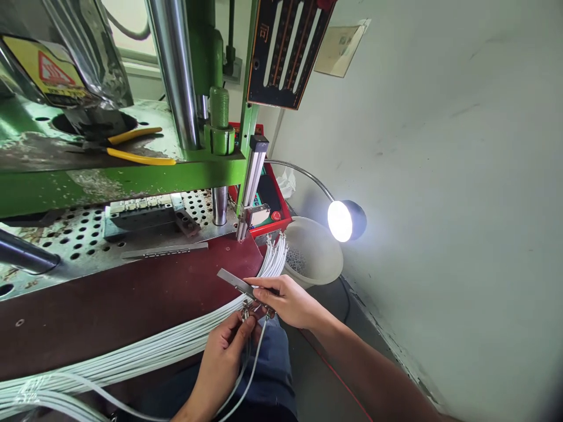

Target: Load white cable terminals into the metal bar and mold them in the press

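Note:
My right hand [288,302] is closed on a flat grey metal bar [233,280], holding it just above the front edge of the dark red table [109,305]. My left hand [224,351] sits just below it, fingers pinched on the metal-tipped ends of thin white wires [257,357] that loop down toward my lap. Both hands meet at the wire ends, right beside the long bundle of white cables [167,346] lying across the table.
A green press machine [132,176] with steel columns stands behind the table. Yellow-handled pliers [136,146] lie on its upper ledge. A second metal bar [165,251] lies on the perforated bed. A white bowl [314,252] and a lit gooseneck lamp [345,220] are at the right, near the wall.

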{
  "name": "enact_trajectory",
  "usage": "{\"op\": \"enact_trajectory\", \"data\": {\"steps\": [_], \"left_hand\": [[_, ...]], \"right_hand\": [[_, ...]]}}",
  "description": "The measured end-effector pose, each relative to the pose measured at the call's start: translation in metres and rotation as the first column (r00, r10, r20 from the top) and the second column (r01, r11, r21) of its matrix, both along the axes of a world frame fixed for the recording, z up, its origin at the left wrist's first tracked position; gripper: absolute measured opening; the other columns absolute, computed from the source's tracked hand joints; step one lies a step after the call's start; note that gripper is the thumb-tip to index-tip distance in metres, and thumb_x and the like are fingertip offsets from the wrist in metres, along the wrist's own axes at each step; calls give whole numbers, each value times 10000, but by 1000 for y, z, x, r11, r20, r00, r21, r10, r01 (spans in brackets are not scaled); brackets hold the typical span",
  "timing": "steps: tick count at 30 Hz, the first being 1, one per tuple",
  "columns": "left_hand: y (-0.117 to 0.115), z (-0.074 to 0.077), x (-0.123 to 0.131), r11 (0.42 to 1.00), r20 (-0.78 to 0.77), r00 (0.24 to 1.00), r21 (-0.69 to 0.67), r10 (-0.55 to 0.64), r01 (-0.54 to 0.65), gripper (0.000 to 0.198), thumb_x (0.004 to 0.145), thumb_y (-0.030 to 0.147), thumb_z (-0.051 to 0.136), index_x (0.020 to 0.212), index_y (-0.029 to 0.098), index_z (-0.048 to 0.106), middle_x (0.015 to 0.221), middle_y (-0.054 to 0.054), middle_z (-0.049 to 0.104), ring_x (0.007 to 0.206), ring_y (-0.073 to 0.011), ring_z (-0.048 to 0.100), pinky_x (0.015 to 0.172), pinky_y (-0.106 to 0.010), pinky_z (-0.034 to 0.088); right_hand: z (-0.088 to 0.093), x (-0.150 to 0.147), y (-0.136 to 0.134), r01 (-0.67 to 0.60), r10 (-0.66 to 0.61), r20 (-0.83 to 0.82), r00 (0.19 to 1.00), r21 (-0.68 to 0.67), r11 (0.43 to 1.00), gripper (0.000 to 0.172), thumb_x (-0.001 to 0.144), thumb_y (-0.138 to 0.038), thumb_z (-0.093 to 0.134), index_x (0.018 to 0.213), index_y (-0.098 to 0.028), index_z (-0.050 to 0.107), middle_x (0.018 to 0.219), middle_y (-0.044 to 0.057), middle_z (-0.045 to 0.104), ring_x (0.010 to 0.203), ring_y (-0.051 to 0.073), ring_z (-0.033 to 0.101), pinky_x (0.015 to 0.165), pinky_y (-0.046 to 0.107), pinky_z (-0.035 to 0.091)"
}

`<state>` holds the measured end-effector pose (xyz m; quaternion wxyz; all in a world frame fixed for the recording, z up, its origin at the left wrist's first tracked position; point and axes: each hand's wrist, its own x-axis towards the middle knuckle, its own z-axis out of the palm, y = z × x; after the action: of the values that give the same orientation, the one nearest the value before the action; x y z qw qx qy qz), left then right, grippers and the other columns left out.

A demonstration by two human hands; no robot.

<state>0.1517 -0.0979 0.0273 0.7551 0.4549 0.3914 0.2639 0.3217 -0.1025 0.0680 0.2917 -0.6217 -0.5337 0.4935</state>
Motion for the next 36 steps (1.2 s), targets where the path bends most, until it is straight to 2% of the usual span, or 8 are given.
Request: {"op": "enact_trajectory", "data": {"steps": [4, 11, 16, 21, 25, 28, 33, 36], "left_hand": [[0, 6, -2, 999, 62, 997, 1, -46, 46, 340, 803, 490, 621, 652, 185, 629, 630, 9, 603, 531, -126, 481, 656, -272, 399], [2, 0, -3, 999, 53, 998, -11, -38, 39, 421, 840, 520, 569, 592, 180, 551, 519, 47, 457, 422, -79, 352, 489, -251, 293], [6, 2, -2, 1000, 53, 999, -6, -12, 12, 413, 808, 531, 606, 592, 187, 532, 493, 30, 513, 456, -109, 447, 552, -262, 370], [5, 8, 0, 999, -6, 999, 9, -51, 51, 401, 825, 559, 571, 688, 183, 589, 438, 52, 486, 373, -95, 378, 470, -256, 321], [5, 9, 0, 996, -17, 996, 11, -89, 89, 455, 802, 602, 580, 612, 190, 549, 430, 38, 497, 372, -96, 402, 468, -252, 342], [6, 8, 0, 997, -17, 997, -4, -79, 79, 476, 782, 623, 591, 588, 192, 539, 432, 34, 496, 366, -99, 407, 452, -252, 331], [5, 10, 3, 999, -44, 998, 20, -43, 44, 466, 808, 591, 573, 565, 194, 532, 433, 31, 489, 385, -104, 405, 477, -254, 338], [5, 12, 3, 993, -59, 994, 64, -91, 95, 487, 835, 566, 545, 523, 193, 534, 433, 16, 499, 429, -120, 440, 545, -264, 373]], "right_hand": [[7, 2, 0, -33, 33, -21, 999, 7, 999, 421, 910, -295, 512, 1295, -157, 616, 725, 7, 637, 556, 84, 463, 517, 193, 384], [6, 1, 3, -40, 40, 2, 999, 38, 998, 411, 904, -288, 522, 1276, -151, 630, 774, 21, 671, 616, 103, 496, 560, 208, 403], [9, 1, 4, -44, 44, 5, 999, 40, 998, 406, 905, -293, 513, 1260, -147, 641, 776, 25, 657, 623, 106, 508, 580, 216, 422], [12, 0, 5, -63, 63, 9, 998, 46, 997, 382, 904, -298, 515, 1218, -142, 666, 790, 25, 641, 642, 103, 501, 573, 201, 422], [11, -2, 4, -65, 65, -26, 998, 0, 998, 395, 913, -313, 508, 1243, -148, 649, 760, 15, 616, 591, 87, 458, 549, 198, 403], [11, -4, 3, -73, 72, 15, 997, 10, 997, 384, 911, -298, 509, 1236, -153, 656, 756, 7, 632, 606, 92, 476, 579, 207, 412], [13, -10, 1, -68, 61, 78, 995, 92, 993, 408, 912, -291, 498, 1277, -170, 632, 1001, 42, 707, 812, 156, 600, 761, 263, 476], [15, -8, 0, -87, 80, 82, 993, 97, 991, 402, 920, -293, 491, 1273, -166, 634, 959, 34, 708, 763, 140, 586, 728, 250, 470]]}}
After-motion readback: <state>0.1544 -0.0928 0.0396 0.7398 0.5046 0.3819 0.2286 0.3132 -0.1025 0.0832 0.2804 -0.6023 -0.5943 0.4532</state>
